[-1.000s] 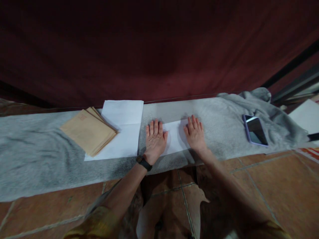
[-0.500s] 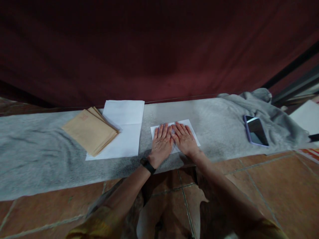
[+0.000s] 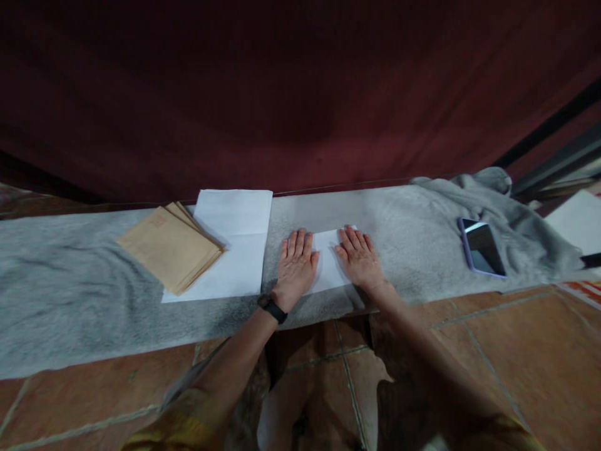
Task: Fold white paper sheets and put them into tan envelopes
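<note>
A small white piece of paper [image 3: 327, 262], perhaps folded, lies flat on the grey cloth. My left hand [image 3: 295, 266] rests palm down over its left end, fingers stretched out. Over the right end my right hand [image 3: 360, 258] lies flat too, with its fingers extended. The paper's middle shows between the two hands, while both ends are mostly covered. Left of my left hand are larger white sheets [image 3: 239, 263] with a crease across them. A stack of brown envelopes [image 3: 171, 250] sits partly on those sheets.
A grey cloth [image 3: 413, 238] covers the long narrow surface and is bunched up at the right end. On it lies a phone [image 3: 483, 247] in a purple case. A dark red drape [image 3: 300, 125] hangs behind. Tiled floor [image 3: 507, 338] shows in front.
My hands have slid apart across the paper, from nearly touching at its middle to its two ends. The envelopes, large sheets and phone stay where they were.
</note>
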`<state>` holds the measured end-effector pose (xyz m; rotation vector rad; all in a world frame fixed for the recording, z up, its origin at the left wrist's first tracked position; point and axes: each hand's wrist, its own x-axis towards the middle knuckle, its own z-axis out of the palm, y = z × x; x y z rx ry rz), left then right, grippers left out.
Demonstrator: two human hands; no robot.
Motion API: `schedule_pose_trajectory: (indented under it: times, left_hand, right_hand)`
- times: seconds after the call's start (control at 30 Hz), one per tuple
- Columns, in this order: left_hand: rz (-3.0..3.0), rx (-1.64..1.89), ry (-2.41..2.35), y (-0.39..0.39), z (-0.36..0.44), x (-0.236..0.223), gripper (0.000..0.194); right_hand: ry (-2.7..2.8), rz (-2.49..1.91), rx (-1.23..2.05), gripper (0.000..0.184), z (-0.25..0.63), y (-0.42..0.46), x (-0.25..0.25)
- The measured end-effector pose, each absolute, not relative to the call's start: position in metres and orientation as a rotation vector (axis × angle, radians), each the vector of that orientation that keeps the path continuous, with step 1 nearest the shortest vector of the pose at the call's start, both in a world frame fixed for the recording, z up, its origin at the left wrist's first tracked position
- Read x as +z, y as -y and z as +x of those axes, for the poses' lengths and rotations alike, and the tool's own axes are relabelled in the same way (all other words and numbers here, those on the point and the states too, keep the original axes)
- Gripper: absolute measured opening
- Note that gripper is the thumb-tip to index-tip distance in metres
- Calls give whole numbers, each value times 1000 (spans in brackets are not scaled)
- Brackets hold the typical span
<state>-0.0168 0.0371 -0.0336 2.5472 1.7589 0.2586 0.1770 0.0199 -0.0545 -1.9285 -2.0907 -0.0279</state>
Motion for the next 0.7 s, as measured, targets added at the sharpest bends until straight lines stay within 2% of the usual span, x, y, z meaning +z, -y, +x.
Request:
schedule_pose_trajectory:
  times: [0.47, 0.7]
  left_hand:
    - [2484, 309, -1870, -42, -24, -33, 59]
    - [2625, 303, -1609, -17, -5, -26, 58]
  right_hand:
    - [1935, -2100, -55, 62, 197, -21, -53]
    - [1981, -1956, -21, 64, 181, -20, -44]
